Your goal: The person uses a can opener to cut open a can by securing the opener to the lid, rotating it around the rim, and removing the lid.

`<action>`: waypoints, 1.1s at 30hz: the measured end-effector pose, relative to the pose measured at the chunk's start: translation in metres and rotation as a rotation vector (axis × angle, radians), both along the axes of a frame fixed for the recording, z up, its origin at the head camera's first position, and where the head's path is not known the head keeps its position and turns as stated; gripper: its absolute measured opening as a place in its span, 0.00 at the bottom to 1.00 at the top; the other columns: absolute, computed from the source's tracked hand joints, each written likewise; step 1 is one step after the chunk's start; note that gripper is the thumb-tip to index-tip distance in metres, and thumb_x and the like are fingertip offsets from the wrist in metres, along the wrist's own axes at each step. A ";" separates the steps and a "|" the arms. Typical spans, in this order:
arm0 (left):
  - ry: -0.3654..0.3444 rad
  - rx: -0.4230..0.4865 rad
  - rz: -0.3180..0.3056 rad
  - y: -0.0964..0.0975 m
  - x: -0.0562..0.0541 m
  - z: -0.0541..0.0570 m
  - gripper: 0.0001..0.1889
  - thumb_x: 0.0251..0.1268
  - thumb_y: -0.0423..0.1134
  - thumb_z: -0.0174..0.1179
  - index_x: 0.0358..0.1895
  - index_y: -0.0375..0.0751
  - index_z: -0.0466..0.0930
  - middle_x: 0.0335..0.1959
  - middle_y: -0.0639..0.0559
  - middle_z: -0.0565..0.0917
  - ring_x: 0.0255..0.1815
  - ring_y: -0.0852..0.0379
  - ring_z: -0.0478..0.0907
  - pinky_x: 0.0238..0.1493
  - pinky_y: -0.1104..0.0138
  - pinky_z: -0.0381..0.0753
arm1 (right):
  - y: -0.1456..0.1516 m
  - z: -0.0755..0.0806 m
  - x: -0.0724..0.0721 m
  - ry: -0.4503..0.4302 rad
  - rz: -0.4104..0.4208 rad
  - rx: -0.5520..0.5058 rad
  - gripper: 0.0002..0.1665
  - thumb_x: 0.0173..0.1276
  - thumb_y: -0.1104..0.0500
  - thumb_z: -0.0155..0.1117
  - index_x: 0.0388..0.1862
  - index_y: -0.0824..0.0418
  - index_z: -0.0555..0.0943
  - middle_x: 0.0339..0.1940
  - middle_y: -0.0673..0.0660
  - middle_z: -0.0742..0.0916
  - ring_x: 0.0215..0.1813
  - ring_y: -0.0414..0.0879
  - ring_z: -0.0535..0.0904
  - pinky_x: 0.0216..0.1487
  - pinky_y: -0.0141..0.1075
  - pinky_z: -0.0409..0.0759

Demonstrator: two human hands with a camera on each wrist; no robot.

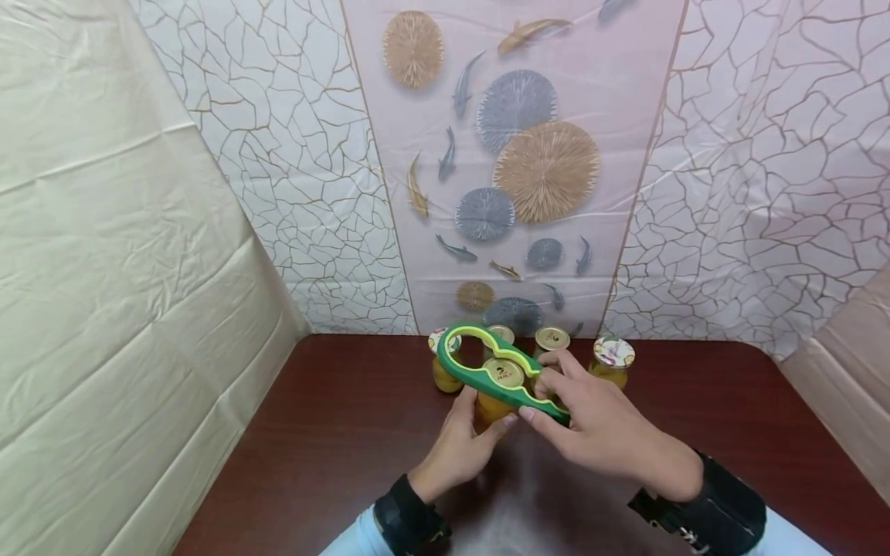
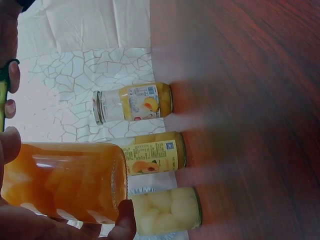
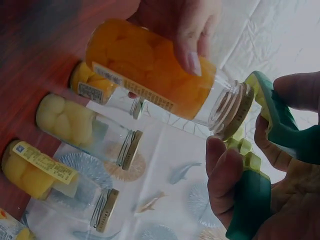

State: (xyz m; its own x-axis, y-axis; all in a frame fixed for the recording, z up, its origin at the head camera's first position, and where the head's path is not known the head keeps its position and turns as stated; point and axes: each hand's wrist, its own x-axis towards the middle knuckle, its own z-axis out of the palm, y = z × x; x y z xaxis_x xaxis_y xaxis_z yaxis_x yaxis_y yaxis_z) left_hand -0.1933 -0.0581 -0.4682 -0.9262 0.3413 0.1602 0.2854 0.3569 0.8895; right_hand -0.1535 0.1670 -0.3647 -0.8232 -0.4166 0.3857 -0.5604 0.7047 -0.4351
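Note:
My left hand (image 1: 452,449) grips a glass jar of orange fruit pieces (image 3: 150,70) around its body. In the left wrist view, the base of this jar (image 2: 65,180) hangs off the tabletop. My right hand (image 1: 605,425) holds a green jar opener (image 1: 480,377) by its handles, its inner edge lime and toothed. The jar's gold lid (image 1: 504,372) shows through the opener's frame in the head view. From the right wrist, the opener's teeth are right at the lid's rim, with fingertips close beside it.
Several other jars of fruit stand behind on the dark red-brown table (image 1: 334,463): one with a patterned lid at left (image 1: 446,378), two gold-lidded ones at the back (image 1: 552,338), one with a white patterned lid at right (image 1: 613,354). A patterned cloth backdrop (image 1: 514,270) rises behind them.

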 end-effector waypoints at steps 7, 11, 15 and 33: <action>0.031 -0.003 0.012 0.002 0.000 0.000 0.37 0.77 0.60 0.63 0.82 0.59 0.60 0.78 0.52 0.72 0.78 0.51 0.71 0.77 0.45 0.72 | -0.002 0.000 -0.002 0.010 -0.015 0.079 0.15 0.74 0.44 0.71 0.35 0.44 0.74 0.44 0.45 0.79 0.28 0.32 0.66 0.28 0.28 0.66; 0.023 -0.011 0.018 0.002 0.001 -0.003 0.37 0.77 0.60 0.63 0.82 0.59 0.61 0.77 0.50 0.72 0.78 0.50 0.70 0.77 0.44 0.71 | -0.001 -0.002 -0.004 0.011 -0.015 0.100 0.15 0.74 0.45 0.71 0.35 0.44 0.74 0.40 0.43 0.76 0.30 0.33 0.67 0.29 0.27 0.66; 0.016 -0.008 0.021 0.002 0.002 -0.003 0.37 0.77 0.60 0.63 0.82 0.59 0.60 0.77 0.50 0.72 0.78 0.49 0.70 0.78 0.43 0.71 | -0.001 -0.003 -0.006 0.024 -0.002 0.100 0.15 0.74 0.45 0.72 0.35 0.45 0.73 0.39 0.43 0.76 0.30 0.33 0.67 0.30 0.27 0.66; -0.017 0.021 0.002 0.000 0.006 -0.003 0.37 0.78 0.57 0.63 0.83 0.57 0.60 0.78 0.49 0.72 0.79 0.47 0.71 0.77 0.43 0.72 | -0.004 -0.007 -0.011 -0.064 -0.037 0.119 0.51 0.64 0.40 0.81 0.78 0.59 0.69 0.58 0.56 0.88 0.49 0.46 0.88 0.43 0.42 0.85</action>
State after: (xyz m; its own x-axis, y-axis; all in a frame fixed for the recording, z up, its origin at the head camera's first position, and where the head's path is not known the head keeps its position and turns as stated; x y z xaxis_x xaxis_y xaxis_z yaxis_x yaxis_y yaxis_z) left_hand -0.1876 -0.0577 -0.4709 -0.9295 0.3362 0.1515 0.2695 0.3391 0.9013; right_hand -0.1645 0.1631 -0.3722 -0.8604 -0.4249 0.2814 -0.5066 0.7733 -0.3814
